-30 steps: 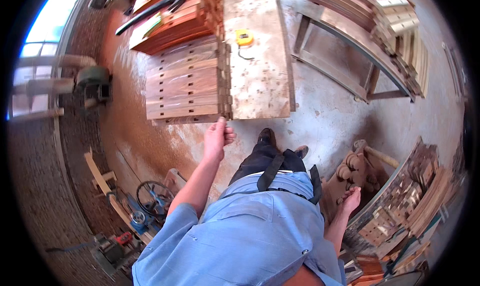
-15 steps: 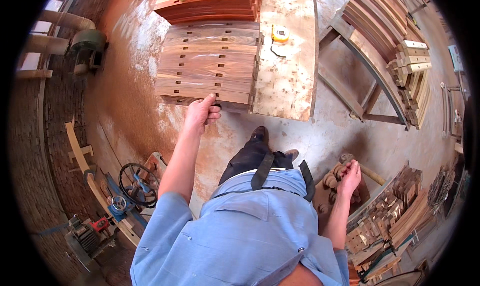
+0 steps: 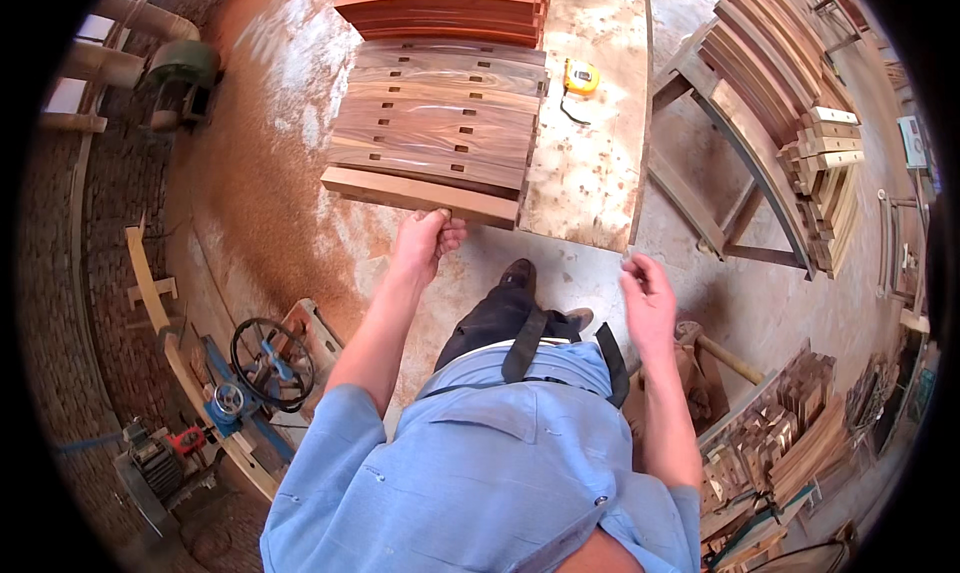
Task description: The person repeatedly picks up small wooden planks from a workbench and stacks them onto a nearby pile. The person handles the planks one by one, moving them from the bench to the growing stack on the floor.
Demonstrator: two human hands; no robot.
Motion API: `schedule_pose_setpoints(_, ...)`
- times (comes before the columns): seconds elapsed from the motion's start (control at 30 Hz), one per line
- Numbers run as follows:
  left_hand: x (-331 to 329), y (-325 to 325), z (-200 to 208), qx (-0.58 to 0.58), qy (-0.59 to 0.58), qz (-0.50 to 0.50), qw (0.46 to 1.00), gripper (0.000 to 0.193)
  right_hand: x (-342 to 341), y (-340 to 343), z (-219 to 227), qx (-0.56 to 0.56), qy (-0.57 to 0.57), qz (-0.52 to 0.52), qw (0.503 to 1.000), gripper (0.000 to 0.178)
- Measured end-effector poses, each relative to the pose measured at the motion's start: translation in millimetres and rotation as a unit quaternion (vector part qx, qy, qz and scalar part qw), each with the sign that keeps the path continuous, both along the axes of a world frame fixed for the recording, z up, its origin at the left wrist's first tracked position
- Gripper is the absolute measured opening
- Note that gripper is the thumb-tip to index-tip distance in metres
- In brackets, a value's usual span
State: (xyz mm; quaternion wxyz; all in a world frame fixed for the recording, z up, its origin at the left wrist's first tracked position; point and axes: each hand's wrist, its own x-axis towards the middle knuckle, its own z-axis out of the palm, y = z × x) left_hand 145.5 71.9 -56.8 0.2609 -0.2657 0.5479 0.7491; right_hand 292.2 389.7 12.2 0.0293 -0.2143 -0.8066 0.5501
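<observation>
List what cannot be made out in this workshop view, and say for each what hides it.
- Left hand: its fingertips go under the nearest wooden slat, so the grip is hidden, head view.
- Reddish plank stack: its far end is cut off by the top edge.
- Tape measure: too small to read its markings.
- Person's feet: only one shoe shows clearly; the blue shirt covers the legs.
- Right hand: open, holding nothing.

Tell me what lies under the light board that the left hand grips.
The light board under the left hand tops a row of darker slotted boards on the dusty workbench. The bench surface beneath the boards is covered.
</observation>
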Motion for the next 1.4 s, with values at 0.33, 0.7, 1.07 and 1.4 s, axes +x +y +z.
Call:
schedule_pose_setpoints(0.33, 56.6, 76.1, 77.2, -0.147, 0.267, -0.279, 0.911, 0.02, -40.2, -67.8, 50.7, 0.28, 0.101, 0.225, 0.928, 0.063)
schedule_pose_setpoints(0.7, 59.0, 150.4, 50.6, -0.103, 0.317, -0.363, 0.87, 0.019, 73.4, 54.9, 13.9, -0.612, 0.019, -0.074, 0.787, 0.034)
schedule_pose_setpoints(1.07, 66.2, 238.6, 50.0, -0.106, 0.296, -0.523, 0.792, 0.028, 194.6, 91.9, -3.9, -0.671, 0.329, -0.148, 0.648, 0.058)
schedule_pose_setpoints(1.4, 71.3, 280.5, 32.6, -0.107, 0.327, -0.583, 0.736, 0.024, 314.2, 122.1, 29.9, -0.433, 0.474, -0.387, 0.662, 0.058)
